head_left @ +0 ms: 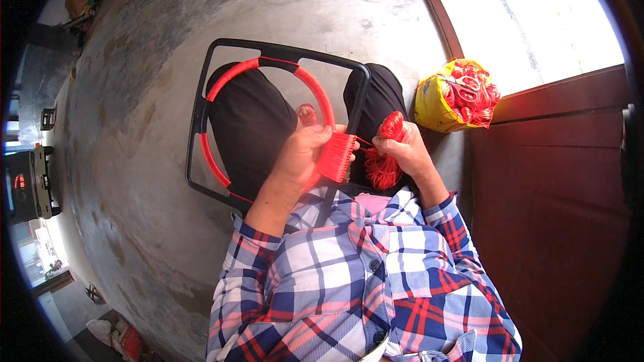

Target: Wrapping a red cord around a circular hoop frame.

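Observation:
Across my thighs lies a black frame [367, 87] with rounded corners, and inside it a ring [317, 90] is partly wrapped in red cord. My left hand [302, 151] is closed around the ring's right side, beside a dense red band of wound cord [335, 157] that joins the ring to the frame's side bar. Some of its fingers are hidden behind the band. A looped bundle of shiny red cord [384, 169] is gripped in my right hand [407, 151], just right of the frame. A short red strand runs between bundle and band.
Right of my knee a yellow bag [433, 104] holds more red cord [477, 97], with scissors [463, 87] lying on top. Beyond it stand a dark red door panel [550, 208] and a bright doorway. Grey concrete floor [141, 154] spreads left, with dark equipment [30, 184] at the far edge.

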Demonstrator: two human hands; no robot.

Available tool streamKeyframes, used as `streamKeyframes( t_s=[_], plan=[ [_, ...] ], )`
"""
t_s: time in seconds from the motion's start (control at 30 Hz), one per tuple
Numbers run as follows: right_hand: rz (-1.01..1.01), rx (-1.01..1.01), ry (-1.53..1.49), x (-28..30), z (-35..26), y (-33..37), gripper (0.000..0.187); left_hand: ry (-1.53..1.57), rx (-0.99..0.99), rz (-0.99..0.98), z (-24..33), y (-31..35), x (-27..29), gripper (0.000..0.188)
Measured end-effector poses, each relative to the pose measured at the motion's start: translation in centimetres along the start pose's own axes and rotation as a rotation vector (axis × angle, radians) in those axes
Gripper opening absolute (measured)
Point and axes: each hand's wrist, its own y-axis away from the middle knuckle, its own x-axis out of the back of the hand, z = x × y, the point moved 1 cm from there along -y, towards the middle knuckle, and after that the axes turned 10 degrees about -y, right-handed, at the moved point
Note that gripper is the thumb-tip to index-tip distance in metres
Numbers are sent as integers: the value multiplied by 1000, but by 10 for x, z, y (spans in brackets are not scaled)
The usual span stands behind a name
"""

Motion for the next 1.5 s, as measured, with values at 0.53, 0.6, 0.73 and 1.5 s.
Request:
streamKeyframes(
  t_s=[0.53, 0.6, 0.73, 1.5],
  plan=[
    [18, -16, -26, -4, -6, 3, 14, 231, -37, 40, -2, -11, -2, 14],
    [7, -6, -14, -6, -2, 2, 16, 233, -40, 37, -4, -14, -2, 16],
    [8, 26, 9, -9, -3, 1, 17, 269, -24, 15, 1, -8, -9, 18],
    [534, 100, -707, 83, 2, 29, 22, -358, -326, 288, 51, 43, -35, 33]
  ],
)
